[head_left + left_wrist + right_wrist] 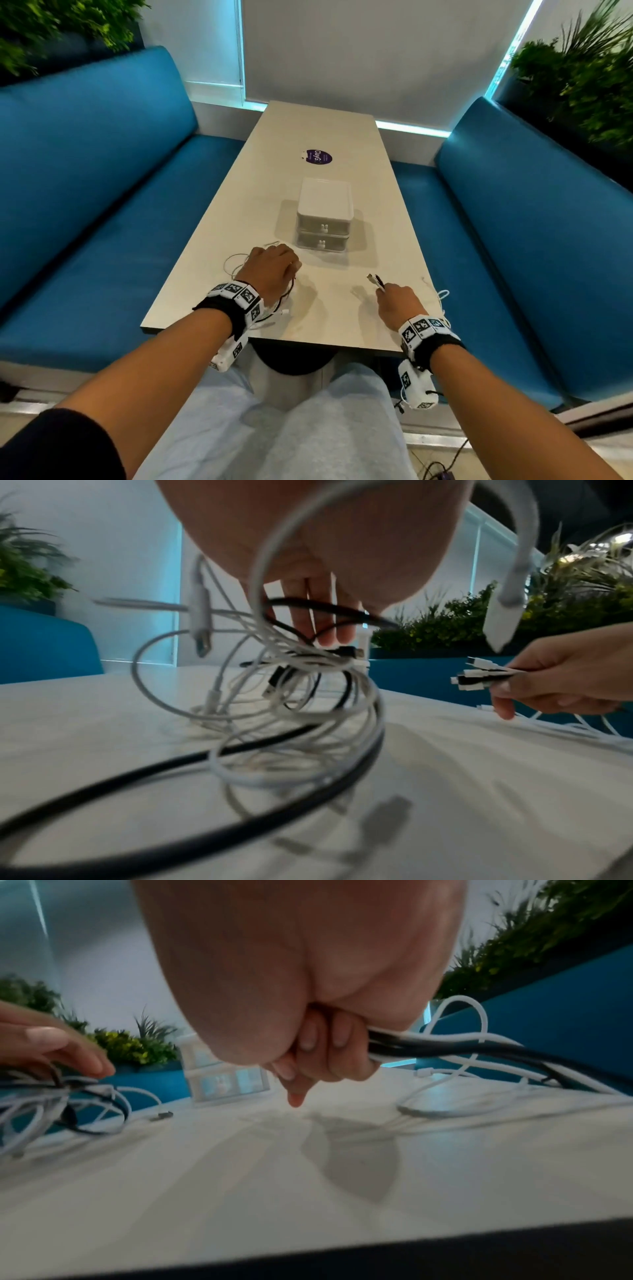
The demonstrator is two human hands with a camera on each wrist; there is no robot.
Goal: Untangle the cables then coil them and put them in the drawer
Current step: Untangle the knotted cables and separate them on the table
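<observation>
A tangle of white and black cables (291, 685) hangs in loops from my left hand (274, 269) down to the pale table (342, 318), at its near left. The fingers (318, 615) curl through the loops, with a black cable (318, 605) crossing them. My right hand (395, 299) grips a bundle of black and white cable ends (375, 281) at the near right; their connectors (479, 676) stick out past the fingers (322, 1047). The cables (445, 1045) trail off to the right. A white two-drawer unit (323, 214) stands mid-table with both drawers closed.
A purple round sticker (318, 157) lies beyond the drawer unit. Blue benches (85, 205) flank the table on both sides, with plants (582, 85) behind them. A white cable loop (442, 296) lies at the table's right edge.
</observation>
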